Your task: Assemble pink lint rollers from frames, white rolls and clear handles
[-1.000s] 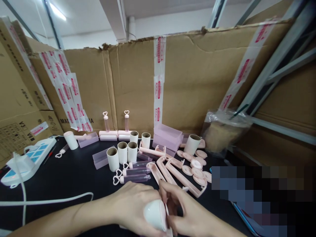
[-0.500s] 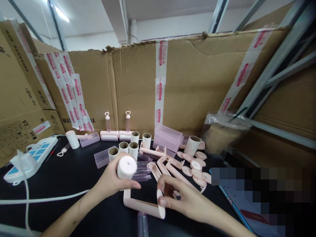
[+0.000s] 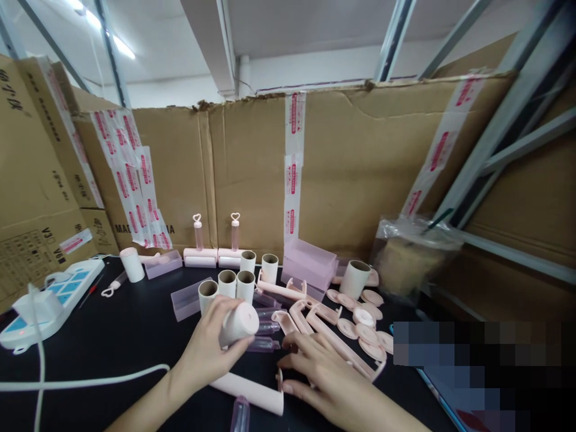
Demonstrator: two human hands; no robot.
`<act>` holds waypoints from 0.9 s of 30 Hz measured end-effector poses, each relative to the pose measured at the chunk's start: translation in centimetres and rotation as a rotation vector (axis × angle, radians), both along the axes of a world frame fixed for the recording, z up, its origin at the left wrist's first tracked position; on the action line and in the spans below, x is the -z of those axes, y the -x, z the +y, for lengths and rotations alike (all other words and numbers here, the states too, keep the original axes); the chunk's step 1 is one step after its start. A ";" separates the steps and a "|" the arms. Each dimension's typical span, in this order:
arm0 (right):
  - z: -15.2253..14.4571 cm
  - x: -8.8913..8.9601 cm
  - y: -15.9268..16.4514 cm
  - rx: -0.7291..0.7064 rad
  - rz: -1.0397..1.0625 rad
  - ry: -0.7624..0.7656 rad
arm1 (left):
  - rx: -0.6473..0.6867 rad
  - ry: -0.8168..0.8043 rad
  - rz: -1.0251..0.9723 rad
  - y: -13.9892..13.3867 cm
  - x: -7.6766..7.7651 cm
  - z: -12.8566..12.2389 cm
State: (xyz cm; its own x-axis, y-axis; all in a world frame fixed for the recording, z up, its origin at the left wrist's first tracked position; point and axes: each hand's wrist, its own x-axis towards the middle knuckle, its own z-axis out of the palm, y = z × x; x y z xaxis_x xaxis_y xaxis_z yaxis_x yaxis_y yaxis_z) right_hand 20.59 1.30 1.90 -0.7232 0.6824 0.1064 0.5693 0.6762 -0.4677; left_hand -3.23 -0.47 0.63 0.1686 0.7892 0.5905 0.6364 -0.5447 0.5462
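Observation:
My left hand (image 3: 202, 351) grips a white paper roll with a pink end cap (image 3: 240, 323), tilted, capped end toward the right. Below it a pale pink plastic holder (image 3: 254, 393) lies on the black table, one end tab upright. Close by that tab is my right hand (image 3: 321, 375), palm down, thumb and fingers apart with nothing visibly held; whether a fingertip touches the tab I cannot tell. Several clear tube handles (image 3: 263, 344) lie behind the hands. More pink holders (image 3: 337, 342) are heaped beyond my right hand, beside round pink caps (image 3: 371, 335).
Several white rolls (image 3: 245, 285) stand upright at the back, near lilac translucent boxes (image 3: 310, 264). Two finished-looking lint rollers (image 3: 200, 258) lean against the cardboard wall (image 3: 360, 162). A power strip (image 3: 74, 288) and white cable (image 3: 108, 377) are on the left, a plastic bag (image 3: 400, 264) on the right.
My right hand has loosened from the pink holder's end, and the holder has turned and lies lower. My left hand has tilted the capped roll to the right.

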 end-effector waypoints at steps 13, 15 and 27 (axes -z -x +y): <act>-1.0 -1.0 -0.7 0.216 0.449 -0.015 | 0.044 -0.229 0.662 -5.0 -1.8 -0.9; -1.1 -1.1 -0.7 0.230 0.470 0.002 | 0.047 -0.231 0.667 -5.1 -1.5 -1.1; -1.1 -0.2 -0.4 0.227 0.513 -0.002 | 0.019 -0.520 0.823 -5.9 -0.9 -1.0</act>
State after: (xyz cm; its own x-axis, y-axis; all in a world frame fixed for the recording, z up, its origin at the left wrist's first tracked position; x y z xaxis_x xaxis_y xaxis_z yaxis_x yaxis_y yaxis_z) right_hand 21.02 0.23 2.13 -0.4139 0.8142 0.4071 0.4006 0.5645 -0.7217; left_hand 2.65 -1.50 1.48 0.6947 0.4559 0.5564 0.7000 -0.6065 -0.3771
